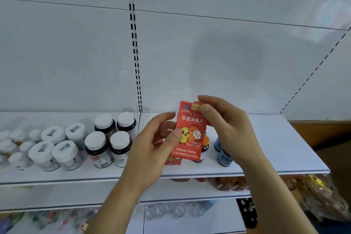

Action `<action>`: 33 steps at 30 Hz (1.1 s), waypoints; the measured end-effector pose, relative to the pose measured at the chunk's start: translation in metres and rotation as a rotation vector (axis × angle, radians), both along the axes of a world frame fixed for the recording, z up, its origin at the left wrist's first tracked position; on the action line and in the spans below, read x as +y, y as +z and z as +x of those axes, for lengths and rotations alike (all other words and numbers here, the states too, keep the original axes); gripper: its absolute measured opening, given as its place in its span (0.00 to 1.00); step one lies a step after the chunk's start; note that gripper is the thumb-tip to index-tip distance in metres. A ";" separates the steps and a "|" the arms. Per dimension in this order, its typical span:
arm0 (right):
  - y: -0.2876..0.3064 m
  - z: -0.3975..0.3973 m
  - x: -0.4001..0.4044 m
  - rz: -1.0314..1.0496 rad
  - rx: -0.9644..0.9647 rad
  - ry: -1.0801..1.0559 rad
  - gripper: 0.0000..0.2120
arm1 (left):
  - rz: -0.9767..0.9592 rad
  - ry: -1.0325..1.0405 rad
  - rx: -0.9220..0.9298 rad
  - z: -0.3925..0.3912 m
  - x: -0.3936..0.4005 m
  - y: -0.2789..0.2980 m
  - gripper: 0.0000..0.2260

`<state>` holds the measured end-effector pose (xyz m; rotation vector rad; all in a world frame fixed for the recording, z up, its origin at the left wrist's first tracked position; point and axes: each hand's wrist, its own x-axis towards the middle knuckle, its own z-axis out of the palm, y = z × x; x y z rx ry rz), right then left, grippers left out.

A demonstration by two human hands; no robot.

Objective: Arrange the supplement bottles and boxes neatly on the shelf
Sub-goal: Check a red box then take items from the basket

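A red supplement box (191,119) with a yellow chick picture is held upright above the white shelf (266,154). My left hand (152,146) grips its lower left side, thumb on the front. My right hand (226,119) pinches its top right corner. A second red box (173,159) stands just behind and below it. On the shelf's left part stand dark bottles with white caps (108,138) and white jars (55,150). An orange-capped bottle (205,146) and blue-labelled bottles (224,156) stand partly hidden behind the box and my right hand.
The shelf's white back panel (76,53) has a slotted upright (135,53) at its middle. Lower shelves hold clear plastic items (171,211) and packets (229,184). A crinkly bag of goods (321,195) sits at the lower right. The shelf's right end is bare.
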<state>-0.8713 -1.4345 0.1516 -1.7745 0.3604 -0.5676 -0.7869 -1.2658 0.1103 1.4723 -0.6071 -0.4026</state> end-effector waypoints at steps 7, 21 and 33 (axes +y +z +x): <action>-0.043 -0.039 0.040 0.331 -0.099 0.092 0.22 | -0.095 0.106 0.035 -0.015 -0.005 0.008 0.16; -0.044 -0.039 0.061 0.437 -0.213 0.023 0.24 | -0.059 0.116 -0.038 -0.027 -0.003 0.020 0.14; -0.040 -0.032 0.064 0.409 -0.274 -0.051 0.20 | -0.036 0.144 -0.053 -0.020 0.000 0.022 0.15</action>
